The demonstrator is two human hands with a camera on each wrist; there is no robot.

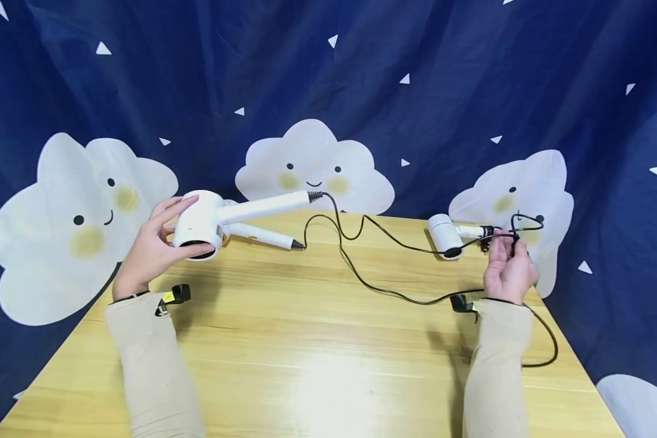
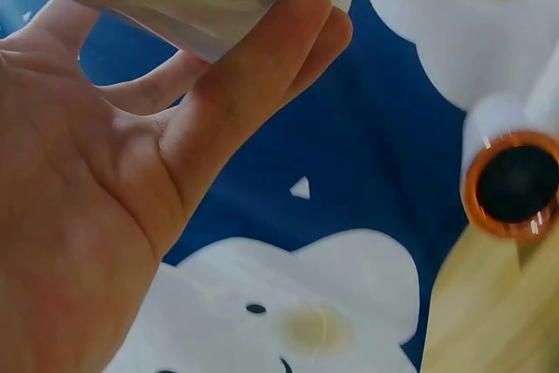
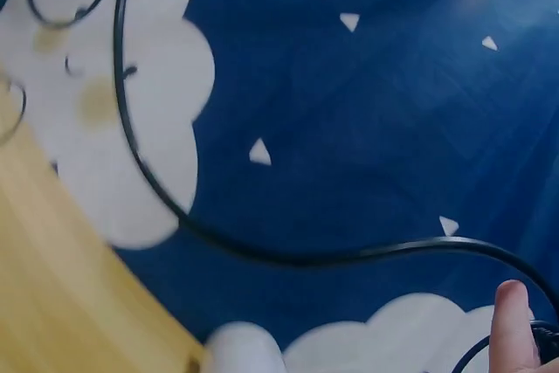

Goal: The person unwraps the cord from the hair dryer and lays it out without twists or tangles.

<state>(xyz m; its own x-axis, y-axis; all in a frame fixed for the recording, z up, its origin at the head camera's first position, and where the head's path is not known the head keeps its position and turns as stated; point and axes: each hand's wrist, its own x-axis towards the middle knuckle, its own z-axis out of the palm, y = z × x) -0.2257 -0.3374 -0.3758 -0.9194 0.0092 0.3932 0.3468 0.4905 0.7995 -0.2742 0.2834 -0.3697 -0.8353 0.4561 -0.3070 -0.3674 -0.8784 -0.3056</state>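
Observation:
My left hand [image 1: 149, 250] grips the round head of a white hair dryer [image 1: 201, 220], holding it up over the left of the table. Thumb and fingers span the head, and the handle points right. In the left wrist view, only the underside of the white head [image 2: 188, 6] shows above the fingers. A black cord [image 1: 385, 232] runs from that handle toward my right hand [image 1: 508, 272], which pinches a black cord bundle at the right. The right wrist view catches a fingertip [image 3: 514, 329] beside the looping black cord [image 3: 297, 259].
Behind the held dryer lies a second white hair dryer [image 1: 263, 235], its orange ring [image 2: 476, 189] visible from the left wrist. A third white hair dryer [image 1: 442, 234] rests at the table's back right. One cord loops over the right edge of the wooden table [image 1: 285, 316]. A blue cloud-print curtain [image 1: 285, 67] hangs behind.

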